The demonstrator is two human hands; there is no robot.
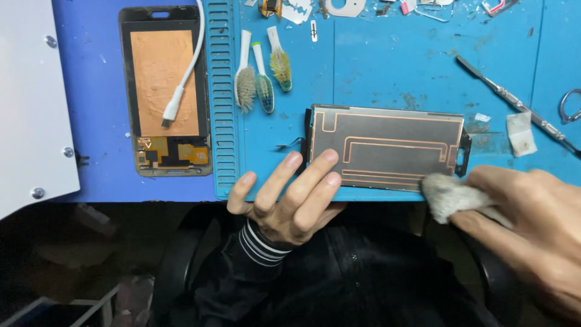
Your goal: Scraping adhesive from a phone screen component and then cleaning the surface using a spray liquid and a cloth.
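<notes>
Right hand (532, 227): fingers pinched on a grey cleaning wad (446, 195), wad touching the near right corner of the screen panel (387, 148).
Left hand (287, 200): loosely open, fingertips (330, 156) pressing the panel's left edge.
Panel: face-down at the near edge of the blue mat (375, 66).
Beyond: three worn brushes (263, 75).

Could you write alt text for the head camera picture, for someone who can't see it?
A person's left hand steadies a grey phone screen panel lying back-up on a blue work mat, while the right hand presses a grey cloth wad to its near right corner. Three worn brushes, a second panel with a white cable, and a metal tool lie around.
</notes>
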